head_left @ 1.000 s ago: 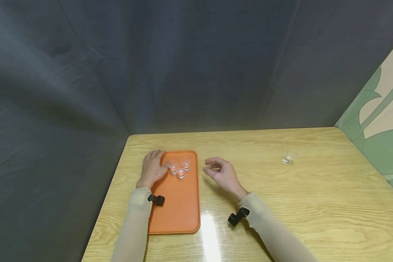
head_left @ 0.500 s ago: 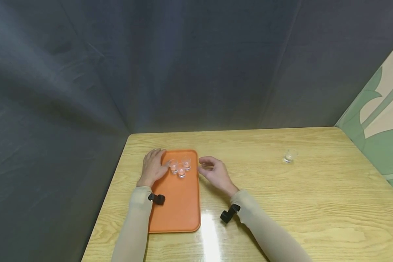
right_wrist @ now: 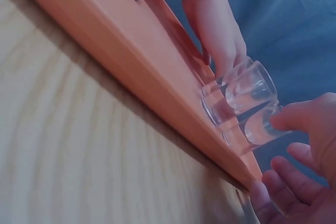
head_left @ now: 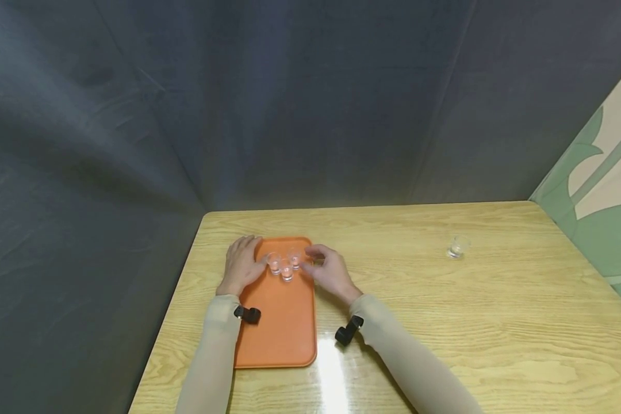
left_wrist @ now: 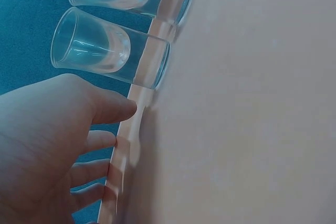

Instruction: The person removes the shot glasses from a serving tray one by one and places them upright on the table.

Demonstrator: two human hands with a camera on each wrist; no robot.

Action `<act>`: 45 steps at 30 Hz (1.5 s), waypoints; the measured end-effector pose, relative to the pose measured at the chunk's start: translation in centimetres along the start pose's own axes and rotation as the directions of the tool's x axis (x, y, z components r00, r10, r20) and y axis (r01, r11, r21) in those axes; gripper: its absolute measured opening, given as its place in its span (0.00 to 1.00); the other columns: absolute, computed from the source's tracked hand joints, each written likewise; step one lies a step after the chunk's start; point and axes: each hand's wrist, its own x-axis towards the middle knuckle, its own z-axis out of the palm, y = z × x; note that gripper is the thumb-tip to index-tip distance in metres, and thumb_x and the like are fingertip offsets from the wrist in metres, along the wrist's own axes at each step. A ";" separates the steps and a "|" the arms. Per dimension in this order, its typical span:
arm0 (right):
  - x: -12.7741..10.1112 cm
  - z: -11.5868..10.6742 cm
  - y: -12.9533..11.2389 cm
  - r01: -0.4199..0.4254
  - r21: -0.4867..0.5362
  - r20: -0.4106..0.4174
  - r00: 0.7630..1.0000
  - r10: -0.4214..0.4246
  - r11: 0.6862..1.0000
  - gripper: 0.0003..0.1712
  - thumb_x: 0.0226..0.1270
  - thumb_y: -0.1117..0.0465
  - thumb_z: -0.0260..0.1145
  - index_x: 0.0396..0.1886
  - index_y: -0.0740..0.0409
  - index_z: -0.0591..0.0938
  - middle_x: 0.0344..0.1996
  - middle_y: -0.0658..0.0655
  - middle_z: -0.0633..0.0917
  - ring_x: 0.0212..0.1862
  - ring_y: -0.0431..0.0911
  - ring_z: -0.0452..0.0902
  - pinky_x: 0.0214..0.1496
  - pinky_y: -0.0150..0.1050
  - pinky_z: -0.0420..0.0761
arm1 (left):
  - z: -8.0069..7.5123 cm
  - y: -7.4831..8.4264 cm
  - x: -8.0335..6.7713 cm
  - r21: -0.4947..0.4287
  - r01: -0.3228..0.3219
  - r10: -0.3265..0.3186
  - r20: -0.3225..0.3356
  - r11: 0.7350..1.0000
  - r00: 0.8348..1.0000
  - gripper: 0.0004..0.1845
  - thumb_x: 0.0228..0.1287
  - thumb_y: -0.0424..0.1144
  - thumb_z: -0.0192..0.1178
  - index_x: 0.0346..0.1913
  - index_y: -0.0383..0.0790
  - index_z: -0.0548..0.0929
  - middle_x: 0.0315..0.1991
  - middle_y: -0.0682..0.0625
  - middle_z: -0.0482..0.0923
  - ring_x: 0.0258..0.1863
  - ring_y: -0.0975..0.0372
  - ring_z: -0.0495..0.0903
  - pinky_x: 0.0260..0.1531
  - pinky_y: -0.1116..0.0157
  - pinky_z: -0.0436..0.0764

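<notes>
Three small clear shot glasses stand upright in a close cluster on an orange tray (head_left: 276, 339), near its far end: a left glass (head_left: 274, 264), a front glass (head_left: 287, 271) and a right glass (head_left: 295, 260). At the tray's left edge lies my left hand (head_left: 241, 267), its fingers extended and its thumb close beside the left glass. My right hand (head_left: 331, 271) reaches over the right edge, thumb and loosely curved fingers spread about the right glass. In the right wrist view the thumb (right_wrist: 299, 116) overlaps that glass's rim; contact is unclear.
A fourth clear glass (head_left: 456, 247) stands alone on the wooden table (head_left: 471, 322), well to the right. Dark cloth (head_left: 331, 109) hangs behind the table and along its left side. A patterned panel (head_left: 610, 213) borders the right side.
My right hand has moved left from the bare table, over the tray's right edge, up to the right glass. The left hand, tray and glasses have hardly moved.
</notes>
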 end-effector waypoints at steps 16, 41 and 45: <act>0.8 1.1 -0.6 0.004 -0.078 0.020 1.000 -0.003 0.997 0.25 0.65 0.60 0.78 0.61 0.60 0.86 0.52 0.60 0.90 0.52 0.53 0.86 0.59 0.50 0.86 | 0.0 -0.1 -0.1 -0.009 -0.014 0.013 -0.017 1.000 1.000 0.33 0.77 0.49 0.60 0.79 0.38 0.71 0.81 0.35 0.64 0.83 0.39 0.56 0.84 0.39 0.49; 1.3 1.7 0.2 0.052 -0.069 -0.017 0.998 -0.053 0.996 0.20 0.65 0.59 0.77 0.56 0.60 0.89 0.44 0.58 0.92 0.45 0.48 0.86 0.52 0.41 0.86 | 0.1 -0.2 0.0 -0.011 -0.018 0.018 -0.022 1.000 1.000 0.33 0.77 0.49 0.60 0.78 0.38 0.71 0.81 0.35 0.64 0.83 0.39 0.56 0.84 0.38 0.50; 1.3 1.9 0.5 0.056 -0.075 -0.037 0.998 -0.059 0.996 0.20 0.64 0.58 0.79 0.55 0.58 0.89 0.42 0.57 0.91 0.43 0.46 0.85 0.48 0.37 0.85 | 0.1 -0.3 0.0 -0.010 -0.012 0.011 -0.017 1.000 1.000 0.33 0.77 0.50 0.59 0.78 0.38 0.71 0.81 0.35 0.64 0.83 0.39 0.55 0.84 0.37 0.49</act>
